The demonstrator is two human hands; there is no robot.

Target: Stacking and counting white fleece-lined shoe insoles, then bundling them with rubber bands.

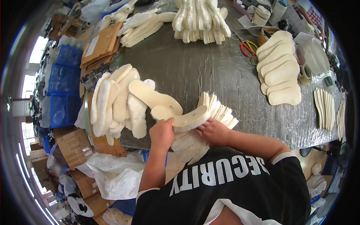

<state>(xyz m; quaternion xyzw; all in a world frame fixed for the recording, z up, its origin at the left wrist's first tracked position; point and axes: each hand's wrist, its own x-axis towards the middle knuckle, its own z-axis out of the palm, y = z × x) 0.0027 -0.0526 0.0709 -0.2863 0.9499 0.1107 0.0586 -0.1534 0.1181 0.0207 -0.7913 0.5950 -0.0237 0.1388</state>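
The cream insole (190,119) – smooth above, fluffy below, curved – is pinched by the left hand (162,132), while the right hand (214,132) curls at its edge, whether pinching I cannot tell.

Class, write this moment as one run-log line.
Left hand: grips insole | right hand: at insole's right end | left side: fleecy insole pile on table

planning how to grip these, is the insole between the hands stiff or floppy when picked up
Probably flexible: the insole bows between the left hand and right hand. It's likely light for its size, being thin. Its fluffy lower edge suggests it may resist sliding.
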